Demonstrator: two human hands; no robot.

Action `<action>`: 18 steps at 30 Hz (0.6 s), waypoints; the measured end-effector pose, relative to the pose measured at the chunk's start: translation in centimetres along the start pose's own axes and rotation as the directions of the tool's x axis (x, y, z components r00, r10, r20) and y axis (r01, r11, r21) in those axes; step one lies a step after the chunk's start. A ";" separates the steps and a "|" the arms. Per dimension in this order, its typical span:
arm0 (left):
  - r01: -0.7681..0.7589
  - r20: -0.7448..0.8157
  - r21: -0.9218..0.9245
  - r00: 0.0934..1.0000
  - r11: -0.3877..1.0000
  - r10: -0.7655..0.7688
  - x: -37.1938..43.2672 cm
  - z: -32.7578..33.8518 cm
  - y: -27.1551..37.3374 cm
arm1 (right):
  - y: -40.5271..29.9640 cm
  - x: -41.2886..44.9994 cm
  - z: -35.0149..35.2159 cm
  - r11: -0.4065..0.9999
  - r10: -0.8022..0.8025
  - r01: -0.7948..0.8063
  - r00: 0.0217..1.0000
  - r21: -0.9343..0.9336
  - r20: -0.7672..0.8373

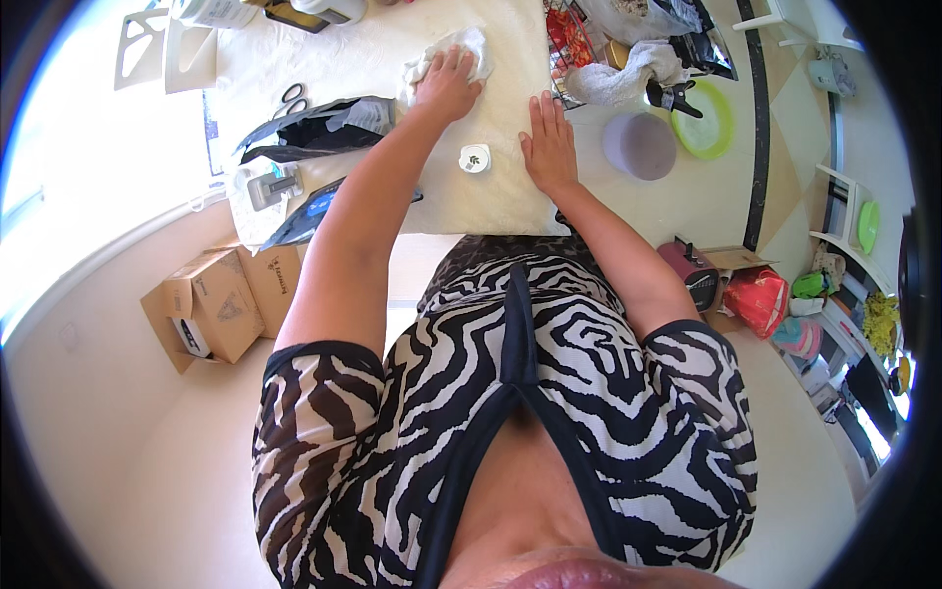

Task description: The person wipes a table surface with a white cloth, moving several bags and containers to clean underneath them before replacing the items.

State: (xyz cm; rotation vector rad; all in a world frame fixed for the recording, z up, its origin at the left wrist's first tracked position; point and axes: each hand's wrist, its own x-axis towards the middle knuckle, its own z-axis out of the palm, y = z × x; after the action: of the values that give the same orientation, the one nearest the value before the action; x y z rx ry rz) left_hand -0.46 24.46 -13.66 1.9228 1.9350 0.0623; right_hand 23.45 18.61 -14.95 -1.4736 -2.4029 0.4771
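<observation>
My left hand lies palm down on a bunched white cloth, pressing it against the cream table cover; its palm side is hidden. Flat at the table's right edge rests my right hand, with nothing in it. Between my hands and nearer my body stands a small white container or cap with a dark leaf mark on top. Left of my left forearm are an open black pouch, scissors with dark handles, a grey clip-like device and a blue-black packet.
White tubs stand at the table's far left. A wire basket with red items adjoins the right edge, a whitish towel beside it. Further right are a round grey-purple stool and a green basin. Cardboard boxes stand lower left.
</observation>
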 end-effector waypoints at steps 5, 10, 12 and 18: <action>0.479 0.283 -0.239 0.866 0.845 -0.412 1.8 -5.2 2.9 | -0.5 5.3 -1.0 0.996 -0.084 0.088 0.988 0.021 -0.131; 0.307 -0.299 -0.096 0.898 0.947 -0.322 1.3 -3.8 1.1 | -1.1 14.6 0.6 0.998 -0.057 0.053 0.987 -0.030 -0.149; 0.393 -0.399 -0.010 0.842 0.920 -0.364 1.0 -3.3 1.2 | -0.7 15.5 1.9 0.995 -0.055 0.045 0.991 -0.087 -0.123; 0.484 -0.383 -0.291 0.732 0.825 -0.564 1.3 -1.5 -1.3 | -1.8 15.2 2.6 0.975 -0.065 0.054 0.997 -0.217 -0.045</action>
State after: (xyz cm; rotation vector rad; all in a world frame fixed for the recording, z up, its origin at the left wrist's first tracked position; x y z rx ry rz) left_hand -2.14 26.05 -12.98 1.2454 2.6223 0.5426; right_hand 14.25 31.09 -15.55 -1.4731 -2.5140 0.1662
